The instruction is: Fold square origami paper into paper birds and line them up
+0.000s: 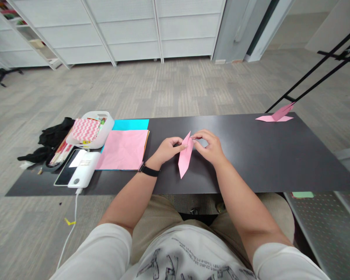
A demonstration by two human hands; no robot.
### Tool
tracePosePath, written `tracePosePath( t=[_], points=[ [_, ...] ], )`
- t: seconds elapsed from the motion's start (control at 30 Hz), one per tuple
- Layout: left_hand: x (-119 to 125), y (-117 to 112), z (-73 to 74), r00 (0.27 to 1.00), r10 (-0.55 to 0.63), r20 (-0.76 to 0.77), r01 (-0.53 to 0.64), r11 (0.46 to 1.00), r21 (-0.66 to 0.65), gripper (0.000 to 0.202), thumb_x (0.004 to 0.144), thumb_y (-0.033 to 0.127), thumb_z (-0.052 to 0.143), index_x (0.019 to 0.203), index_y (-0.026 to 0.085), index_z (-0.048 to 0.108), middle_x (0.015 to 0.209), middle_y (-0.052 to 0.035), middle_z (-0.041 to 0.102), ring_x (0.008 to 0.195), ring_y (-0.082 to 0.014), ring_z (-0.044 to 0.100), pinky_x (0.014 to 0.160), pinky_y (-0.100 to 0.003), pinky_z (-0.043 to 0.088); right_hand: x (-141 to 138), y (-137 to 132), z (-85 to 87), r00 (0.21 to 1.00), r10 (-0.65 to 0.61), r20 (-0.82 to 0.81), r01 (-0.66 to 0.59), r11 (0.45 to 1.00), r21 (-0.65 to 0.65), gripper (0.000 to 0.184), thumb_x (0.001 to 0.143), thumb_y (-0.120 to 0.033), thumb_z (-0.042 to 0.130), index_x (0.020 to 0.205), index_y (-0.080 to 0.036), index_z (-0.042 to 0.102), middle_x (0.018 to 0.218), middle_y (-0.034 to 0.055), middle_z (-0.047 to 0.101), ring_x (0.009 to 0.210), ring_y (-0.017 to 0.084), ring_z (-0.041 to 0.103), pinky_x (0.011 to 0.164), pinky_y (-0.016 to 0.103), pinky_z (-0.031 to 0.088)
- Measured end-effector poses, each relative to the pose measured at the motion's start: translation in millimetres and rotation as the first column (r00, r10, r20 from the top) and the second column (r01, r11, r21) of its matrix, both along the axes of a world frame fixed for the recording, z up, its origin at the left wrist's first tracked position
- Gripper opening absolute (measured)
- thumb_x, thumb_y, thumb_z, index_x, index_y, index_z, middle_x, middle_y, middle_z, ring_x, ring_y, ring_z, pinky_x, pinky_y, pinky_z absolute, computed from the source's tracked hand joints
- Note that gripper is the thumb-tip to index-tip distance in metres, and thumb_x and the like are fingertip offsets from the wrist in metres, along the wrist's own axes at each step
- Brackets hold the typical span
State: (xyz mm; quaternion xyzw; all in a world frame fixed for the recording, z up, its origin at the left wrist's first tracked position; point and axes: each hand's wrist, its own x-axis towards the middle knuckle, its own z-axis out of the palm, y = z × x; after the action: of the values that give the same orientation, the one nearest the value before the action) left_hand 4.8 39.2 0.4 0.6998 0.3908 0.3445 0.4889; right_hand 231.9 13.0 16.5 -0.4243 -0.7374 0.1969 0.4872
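A pink folded paper, narrow with pointed ends, is held up over the dark table in front of me. My left hand pinches its left side between thumb and fingers. On the other side, the thumb and index finger of my right hand close on the paper's upper right edge. The right fingertips partly cover that edge. To the left of my hands lies a stack of square paper with a pink sheet on top. A finished-looking pink folded paper figure stands at the table's far right corner.
A white basket with packets stands at the left, beside black cloth. Near it lie a phone and a white power bank with a cable hanging off the table's front edge. Black metal legs rise behind the right corner.
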Motion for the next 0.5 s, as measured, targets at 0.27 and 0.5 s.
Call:
tracePosePath(
  t=[0.27, 0.5],
  points=[
    [2.5, -6.5, 6.3, 0.992, 0.1, -0.082, -0.086, 0.984, 0.158, 0.027, 0.094, 0.045, 0.072, 0.084, 0.019, 0.071, 0.089, -0.0021, 0.074, 0.088, -0.0208, 0.068, 0.09, -0.033, 0.053, -0.9, 1.3, -2.1, 0.998, -0.062, -0.03, 0.062, 0.998, 0.017, 0.008, 0.096, -0.034, 0.071, 0.092, -0.029, 0.075, 0.092, 0.0033, 0.076, 0.085, 0.023, 0.069, 0.085, 0.042, 0.058],
    [1.8, -6.7, 5.2, 0.961, 0.217, -0.17, -0.131, 0.902, 0.412, 0.016, 0.098, 0.034, 0.071, 0.088, 0.023, 0.074, 0.094, -0.0026, 0.077, 0.092, -0.0215, 0.069, 0.094, -0.036, 0.05, -4.0, 1.4, -1.3, 0.997, -0.065, -0.038, 0.064, 0.997, -0.034, 0.015, 0.096, -0.039, 0.071, 0.086, -0.028, 0.071, 0.088, 0.0033, 0.074, 0.082, 0.022, 0.067, 0.082, 0.041, 0.057]
  ],
)
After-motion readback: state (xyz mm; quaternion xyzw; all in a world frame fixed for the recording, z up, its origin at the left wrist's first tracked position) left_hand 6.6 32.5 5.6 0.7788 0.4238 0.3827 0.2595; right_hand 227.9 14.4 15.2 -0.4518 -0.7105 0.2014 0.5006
